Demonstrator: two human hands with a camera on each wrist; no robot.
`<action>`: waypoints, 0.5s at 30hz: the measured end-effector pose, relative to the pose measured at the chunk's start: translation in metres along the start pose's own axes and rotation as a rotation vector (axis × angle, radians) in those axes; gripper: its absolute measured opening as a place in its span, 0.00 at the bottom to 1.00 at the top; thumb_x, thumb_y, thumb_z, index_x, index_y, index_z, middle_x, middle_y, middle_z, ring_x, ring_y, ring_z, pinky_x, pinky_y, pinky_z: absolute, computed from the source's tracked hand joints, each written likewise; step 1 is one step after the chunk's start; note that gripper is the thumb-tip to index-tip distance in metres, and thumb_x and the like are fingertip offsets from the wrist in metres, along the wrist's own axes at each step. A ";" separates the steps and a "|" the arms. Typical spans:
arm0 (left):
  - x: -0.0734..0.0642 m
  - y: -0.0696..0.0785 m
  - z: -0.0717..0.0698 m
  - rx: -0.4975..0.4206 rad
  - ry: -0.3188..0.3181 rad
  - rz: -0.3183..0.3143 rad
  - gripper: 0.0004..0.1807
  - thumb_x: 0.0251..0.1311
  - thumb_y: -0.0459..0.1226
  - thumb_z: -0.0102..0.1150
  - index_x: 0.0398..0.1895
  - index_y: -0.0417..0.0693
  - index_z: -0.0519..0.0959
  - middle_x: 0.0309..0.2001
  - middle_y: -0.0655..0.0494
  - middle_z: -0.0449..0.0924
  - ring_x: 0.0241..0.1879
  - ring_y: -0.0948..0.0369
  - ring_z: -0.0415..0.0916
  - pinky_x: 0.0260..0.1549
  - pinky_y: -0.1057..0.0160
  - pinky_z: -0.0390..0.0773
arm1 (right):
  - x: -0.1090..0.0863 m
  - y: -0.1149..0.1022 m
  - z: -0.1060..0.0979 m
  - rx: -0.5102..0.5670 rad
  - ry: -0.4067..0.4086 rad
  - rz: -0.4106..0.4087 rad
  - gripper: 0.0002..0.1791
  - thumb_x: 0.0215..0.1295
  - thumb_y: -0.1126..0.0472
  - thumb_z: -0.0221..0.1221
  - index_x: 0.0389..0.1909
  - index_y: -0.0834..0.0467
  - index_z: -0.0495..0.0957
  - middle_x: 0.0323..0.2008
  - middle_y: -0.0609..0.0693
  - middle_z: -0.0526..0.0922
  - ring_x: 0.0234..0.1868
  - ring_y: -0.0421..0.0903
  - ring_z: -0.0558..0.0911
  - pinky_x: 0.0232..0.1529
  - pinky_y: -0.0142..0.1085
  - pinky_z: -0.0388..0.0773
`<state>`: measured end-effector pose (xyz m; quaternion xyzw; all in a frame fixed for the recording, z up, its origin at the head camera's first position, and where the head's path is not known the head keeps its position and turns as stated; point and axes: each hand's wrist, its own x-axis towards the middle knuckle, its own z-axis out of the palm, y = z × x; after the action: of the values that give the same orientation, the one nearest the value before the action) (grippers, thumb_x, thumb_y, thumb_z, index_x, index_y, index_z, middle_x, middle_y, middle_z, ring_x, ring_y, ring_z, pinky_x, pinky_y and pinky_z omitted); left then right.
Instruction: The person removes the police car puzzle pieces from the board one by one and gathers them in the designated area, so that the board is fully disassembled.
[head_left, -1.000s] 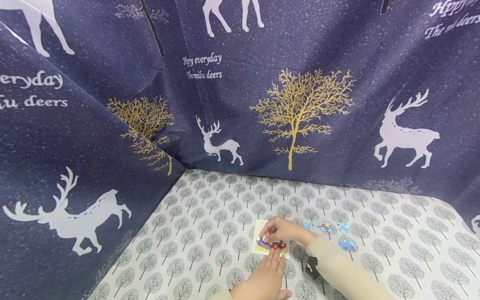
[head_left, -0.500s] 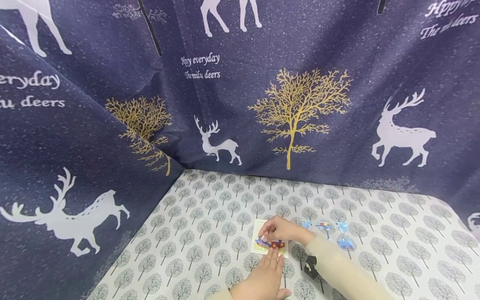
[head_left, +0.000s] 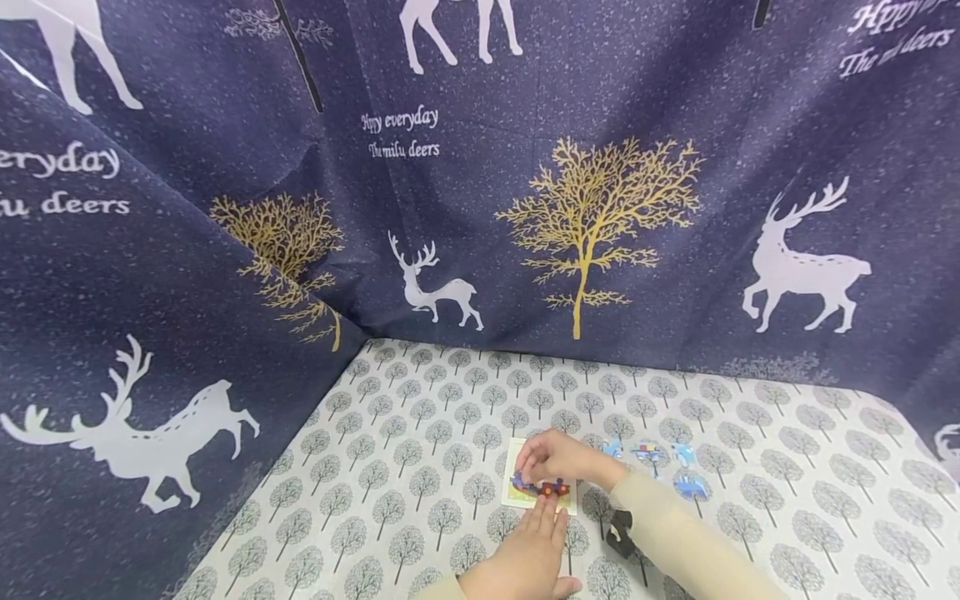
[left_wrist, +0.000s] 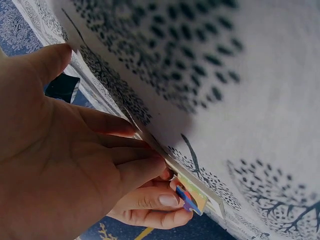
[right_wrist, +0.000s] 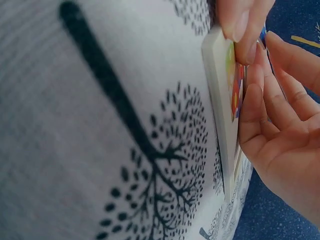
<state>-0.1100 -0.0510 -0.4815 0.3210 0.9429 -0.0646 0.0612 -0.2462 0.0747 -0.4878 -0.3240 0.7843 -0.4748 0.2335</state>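
Note:
A small, flat puzzle board [head_left: 515,457] with a pale rim lies on the tablecloth in the head view, showing a train picture in blue, red and yellow. My left hand [head_left: 519,560] reaches in from the near side, its straight fingers resting on the board's lower part. Over the upper left part, my right hand [head_left: 558,457] pinches a small blue and red puzzle piece [left_wrist: 186,199], seen edge-on in the left wrist view; fingers cover most of it. In the right wrist view the board [right_wrist: 220,100] appears from its side, with both hands' fingertips close together over it.
Several loose light-blue puzzle pieces [head_left: 692,485] lie to the right of the board, beyond the right forearm. A dark object [head_left: 621,535] sits beside the right sleeve. Dark blue deer-print cloth [head_left: 480,208] rises behind and to the left of the table.
The right hand's fingers shift slightly over the board's left part. The left hand stays on the board, and the loose pieces lie as before. The head view moves a little.

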 end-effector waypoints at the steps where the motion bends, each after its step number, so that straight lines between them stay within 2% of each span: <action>1: 0.000 0.000 0.000 0.001 -0.001 -0.002 0.46 0.61 0.65 0.47 0.69 0.38 0.63 0.70 0.40 0.59 0.71 0.50 0.55 0.65 0.60 0.64 | 0.000 0.000 0.000 0.008 0.001 0.001 0.08 0.54 0.72 0.63 0.36 0.61 0.82 0.30 0.51 0.85 0.31 0.43 0.83 0.37 0.32 0.81; 10: 0.000 0.000 -0.002 -0.008 -0.007 -0.009 0.46 0.61 0.65 0.48 0.69 0.38 0.63 0.70 0.40 0.59 0.71 0.50 0.54 0.65 0.61 0.64 | 0.001 0.000 0.003 0.046 0.021 0.007 0.08 0.53 0.74 0.64 0.35 0.63 0.81 0.29 0.54 0.85 0.30 0.45 0.83 0.33 0.34 0.82; 15: 0.000 0.001 -0.003 -0.048 -0.028 -0.023 0.46 0.60 0.64 0.49 0.70 0.39 0.62 0.71 0.40 0.57 0.72 0.51 0.53 0.66 0.60 0.62 | 0.000 -0.001 0.002 0.034 0.034 0.008 0.08 0.54 0.73 0.64 0.35 0.61 0.82 0.30 0.53 0.85 0.31 0.46 0.83 0.34 0.34 0.81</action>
<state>-0.1095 -0.0500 -0.4790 0.3075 0.9469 -0.0471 0.0811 -0.2449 0.0729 -0.4877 -0.3086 0.7814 -0.4924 0.2273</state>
